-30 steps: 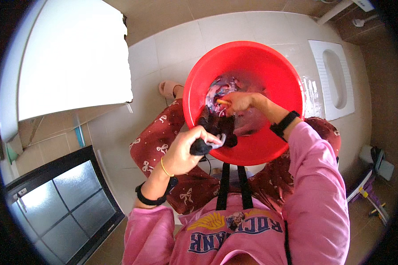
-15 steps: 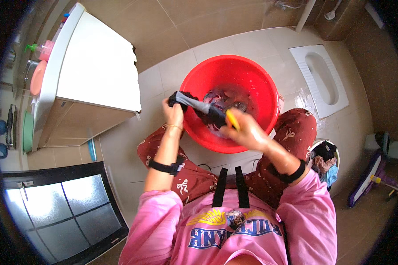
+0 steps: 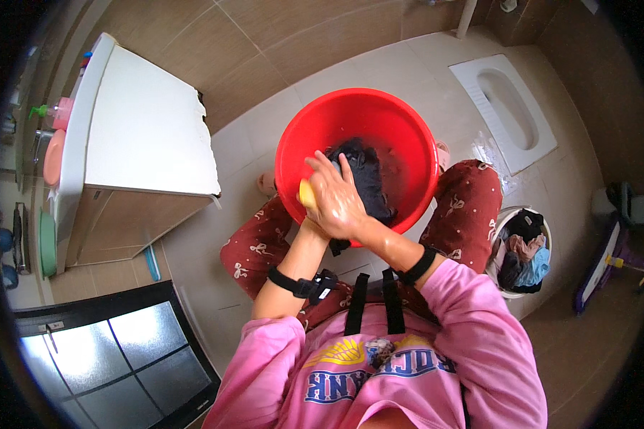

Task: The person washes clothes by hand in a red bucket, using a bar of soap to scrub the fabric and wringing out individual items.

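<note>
Black cloth [image 3: 371, 184] is lying mostly inside the red basin [image 3: 406, 129]; the right hand [image 3: 336, 202] is grasping a yellow bar [image 3: 307, 194], the left hand [image 3: 315, 227] hiding beneath, its grip impossible to tell. Good rubbing is probably demanding taut cloth and even pressure.

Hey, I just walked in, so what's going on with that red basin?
Someone in a pink top is leaning over a red basin, handling black cloth. Their right hand has a small yellow thing at its thumb side; the left hand is mostly hidden beneath it, so its grip can't be seen. Beside the right knee, a white bucket holds more clothes.
</note>
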`<move>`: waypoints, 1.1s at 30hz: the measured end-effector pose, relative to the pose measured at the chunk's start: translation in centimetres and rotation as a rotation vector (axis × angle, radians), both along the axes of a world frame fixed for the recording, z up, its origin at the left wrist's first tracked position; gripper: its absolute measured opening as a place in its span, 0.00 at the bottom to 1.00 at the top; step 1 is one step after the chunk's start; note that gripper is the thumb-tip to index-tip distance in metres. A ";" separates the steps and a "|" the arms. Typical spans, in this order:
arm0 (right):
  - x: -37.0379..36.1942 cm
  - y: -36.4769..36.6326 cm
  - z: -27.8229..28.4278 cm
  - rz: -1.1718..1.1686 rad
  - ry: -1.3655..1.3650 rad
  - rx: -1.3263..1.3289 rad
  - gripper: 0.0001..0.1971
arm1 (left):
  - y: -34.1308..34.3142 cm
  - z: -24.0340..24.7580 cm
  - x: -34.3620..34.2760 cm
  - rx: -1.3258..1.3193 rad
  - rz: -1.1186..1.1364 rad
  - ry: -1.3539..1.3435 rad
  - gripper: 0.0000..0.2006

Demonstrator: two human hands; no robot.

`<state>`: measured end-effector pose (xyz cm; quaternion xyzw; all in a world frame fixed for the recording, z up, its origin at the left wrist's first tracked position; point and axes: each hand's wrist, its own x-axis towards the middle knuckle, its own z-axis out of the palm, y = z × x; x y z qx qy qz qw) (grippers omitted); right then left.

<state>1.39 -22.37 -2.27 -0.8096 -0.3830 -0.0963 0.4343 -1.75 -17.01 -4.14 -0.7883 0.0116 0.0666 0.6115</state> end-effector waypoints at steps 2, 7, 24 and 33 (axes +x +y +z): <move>1.1 1.4 -0.6 -0.154 0.142 -0.126 0.21 | 1.0 0.2 -0.8 1.477 -0.417 0.218 0.19; 4.6 0.2 -1.2 -0.045 0.886 -0.177 0.16 | 1.9 0.2 -1.5 1.956 -0.491 -0.228 0.20; 7.2 -3.2 -1.1 0.266 1.108 0.617 0.11 | 4.8 4.5 -1.0 2.176 -0.849 -0.329 0.21; 8.9 -9.4 1.1 0.244 1.376 0.436 0.12 | 6.9 6.6 0.2 2.959 -0.950 -0.529 0.09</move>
